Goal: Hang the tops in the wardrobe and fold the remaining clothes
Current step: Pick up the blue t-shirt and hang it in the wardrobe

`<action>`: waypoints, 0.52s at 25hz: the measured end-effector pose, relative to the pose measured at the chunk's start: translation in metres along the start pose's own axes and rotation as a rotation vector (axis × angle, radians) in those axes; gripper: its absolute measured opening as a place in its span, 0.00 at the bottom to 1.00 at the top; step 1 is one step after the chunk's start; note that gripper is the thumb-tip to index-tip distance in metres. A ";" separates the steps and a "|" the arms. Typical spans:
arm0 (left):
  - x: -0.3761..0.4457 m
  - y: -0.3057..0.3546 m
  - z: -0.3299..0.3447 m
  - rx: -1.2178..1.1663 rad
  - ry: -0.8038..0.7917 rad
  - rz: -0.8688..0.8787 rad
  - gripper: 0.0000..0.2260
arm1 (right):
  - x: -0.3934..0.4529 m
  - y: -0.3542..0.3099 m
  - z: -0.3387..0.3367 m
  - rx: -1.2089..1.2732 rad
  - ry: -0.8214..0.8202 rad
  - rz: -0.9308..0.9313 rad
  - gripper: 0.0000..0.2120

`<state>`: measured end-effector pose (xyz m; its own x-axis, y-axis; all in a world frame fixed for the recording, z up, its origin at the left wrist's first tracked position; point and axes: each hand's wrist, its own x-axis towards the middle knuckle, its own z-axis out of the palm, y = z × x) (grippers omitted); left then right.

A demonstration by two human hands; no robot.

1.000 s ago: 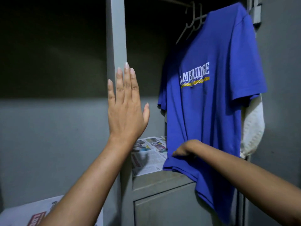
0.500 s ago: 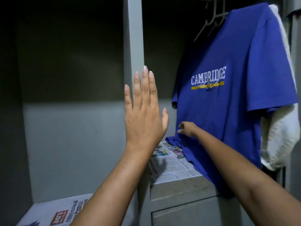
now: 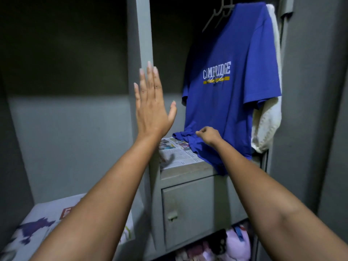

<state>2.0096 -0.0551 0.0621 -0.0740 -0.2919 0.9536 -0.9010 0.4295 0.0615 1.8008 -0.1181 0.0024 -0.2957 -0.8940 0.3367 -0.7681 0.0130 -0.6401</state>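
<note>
Two hands: both raised in front of an open grey wardrobe (image 3: 308,91), seen from the head camera.
Left shelf: low at the near left, a shelf lined with newspaper (image 3: 37,228) printed with a red block and a dark blue shape; the left forearm crosses over it.
Left hand (image 3: 150,108): upright and flat, back toward the camera, fingers (image 3: 148,80) straight and close together, thumb a little apart; it holds nothing and stands in front of the post (image 3: 141,44). Whether the palm touches the post cannot be told.
Post: grey, vertical, parting the dark left bay from the right bay.
Cabinet (image 3: 188,210): small grey unit in the right bay, its door closed, with a small knob (image 3: 172,215); a second newspaper (image 3: 177,153) lies on its top.
Right hand (image 3: 208,135): fingers curled, pinching the lower left hem of the shirt over the cabinet top.
Shirt (image 3: 231,102): blue T-shirt with white "CAMBRIDGE" lettering above a yellow bar, on a hanger (image 3: 218,14) at the far top right; its hem bunches on the newspaper at the left and drapes over the cabinet's front edge.
White garment (image 3: 267,125): just behind the shirt, showing along its right side.
Pile (image 3: 233,243): pink and dark clothes, blurred, below the cabinet.
</note>
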 end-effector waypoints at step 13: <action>-0.242 0.021 -0.100 -0.973 -0.370 -1.031 0.28 | -0.297 0.070 -0.028 0.584 0.003 0.222 0.32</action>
<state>2.0513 0.1097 -0.1379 0.1721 -0.9539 0.2458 0.0055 0.2505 0.9681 1.8190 0.1607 -0.1229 -0.4149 -0.8968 0.1537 -0.2511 -0.0495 -0.9667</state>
